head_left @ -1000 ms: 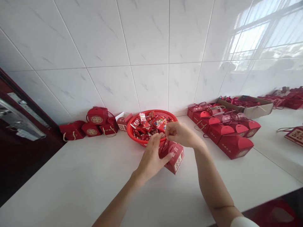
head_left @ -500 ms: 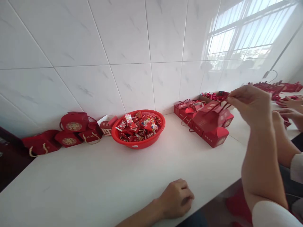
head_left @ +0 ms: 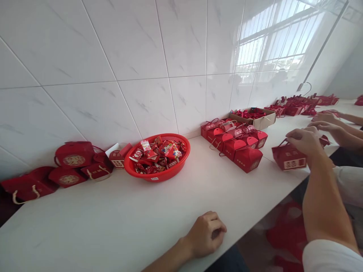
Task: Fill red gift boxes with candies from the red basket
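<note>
My right hand [head_left: 304,140] pinches the cord handle of a small red gift box [head_left: 289,155] with a pale printed panel on its end. The box is upright, at or just above the tabletop; I cannot tell if its base touches. Near the table's front edge, my left hand [head_left: 206,233] rests with fingers curled in, nothing showing in it. Left of my right hand stands a cluster of closed red gift boxes [head_left: 245,158] with cord handles. A red plastic basket [head_left: 159,176] full of red-wrapped sweets [head_left: 159,153] sits against the wall side.
At the left, several red boxes [head_left: 74,155] are stacked by the tiled wall, next to an open-topped box [head_left: 117,156]. A cardboard carton [head_left: 265,120] of red items stands behind the cluster. Co-workers' hands [head_left: 326,122] and more red boxes [head_left: 297,107] lie farther right.
My right hand has carried the red gift box from above the cluster rightward and down to the table's right part. My left hand has stayed in place. The view has turned slightly right.
</note>
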### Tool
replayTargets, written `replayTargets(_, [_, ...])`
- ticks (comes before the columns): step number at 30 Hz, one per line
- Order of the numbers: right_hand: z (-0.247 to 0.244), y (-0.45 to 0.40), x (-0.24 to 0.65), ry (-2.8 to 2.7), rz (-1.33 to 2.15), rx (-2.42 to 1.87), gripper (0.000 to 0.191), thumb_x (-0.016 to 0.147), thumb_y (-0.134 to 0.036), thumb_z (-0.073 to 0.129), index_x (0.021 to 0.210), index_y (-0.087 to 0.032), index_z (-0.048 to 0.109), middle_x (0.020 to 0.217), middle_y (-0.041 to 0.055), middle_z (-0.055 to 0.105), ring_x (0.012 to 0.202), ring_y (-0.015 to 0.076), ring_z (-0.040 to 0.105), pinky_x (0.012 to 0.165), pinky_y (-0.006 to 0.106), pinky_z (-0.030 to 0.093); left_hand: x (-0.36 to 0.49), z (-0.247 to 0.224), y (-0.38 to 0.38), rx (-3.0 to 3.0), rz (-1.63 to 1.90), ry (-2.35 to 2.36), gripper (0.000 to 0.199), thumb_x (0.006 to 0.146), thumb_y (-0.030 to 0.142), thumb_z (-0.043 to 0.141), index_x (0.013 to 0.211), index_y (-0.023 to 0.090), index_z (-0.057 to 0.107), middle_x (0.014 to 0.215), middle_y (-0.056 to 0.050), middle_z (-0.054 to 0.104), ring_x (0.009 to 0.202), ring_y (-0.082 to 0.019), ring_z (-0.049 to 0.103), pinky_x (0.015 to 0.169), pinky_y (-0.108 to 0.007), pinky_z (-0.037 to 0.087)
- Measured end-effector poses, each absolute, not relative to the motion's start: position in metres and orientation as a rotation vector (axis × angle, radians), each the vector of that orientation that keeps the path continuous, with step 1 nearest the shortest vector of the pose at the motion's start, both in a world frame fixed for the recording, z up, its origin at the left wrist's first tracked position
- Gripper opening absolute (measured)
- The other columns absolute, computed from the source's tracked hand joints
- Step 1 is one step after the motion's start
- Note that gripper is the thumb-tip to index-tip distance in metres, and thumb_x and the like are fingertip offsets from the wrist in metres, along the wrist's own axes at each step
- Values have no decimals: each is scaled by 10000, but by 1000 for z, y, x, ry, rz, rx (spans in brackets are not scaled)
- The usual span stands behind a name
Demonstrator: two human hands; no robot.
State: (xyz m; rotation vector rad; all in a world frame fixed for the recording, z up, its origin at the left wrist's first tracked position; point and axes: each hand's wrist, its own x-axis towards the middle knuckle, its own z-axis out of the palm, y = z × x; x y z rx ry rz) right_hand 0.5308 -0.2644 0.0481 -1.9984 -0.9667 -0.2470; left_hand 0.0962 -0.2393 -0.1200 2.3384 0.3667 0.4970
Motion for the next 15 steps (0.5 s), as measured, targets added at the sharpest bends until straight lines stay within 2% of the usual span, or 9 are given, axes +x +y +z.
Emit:
replayTargets(6, [33, -235, 527, -880, 55, -1805, 252, 614, 20, 637, 529, -216, 623, 512, 6, 636, 512, 169, 585, 588, 320, 458, 96, -118, -239, 2325, 473, 383, 161, 816, 156, 583, 866, 189, 733, 803, -57, 672, 765, -177, 610, 734, -277, 505])
replayTargets(15, [23, -197, 522, -890, 20, -1790, 225, 600, -4, 657, 538, -216, 611, 505, 3, 622, 503, 160, 546, 577, 317, 428, 96, -119, -239, 2319, 489, 371, 159, 817, 170, 581, 840, 185, 737, 792, -59, 677, 749, -170, 611, 728, -271, 507])
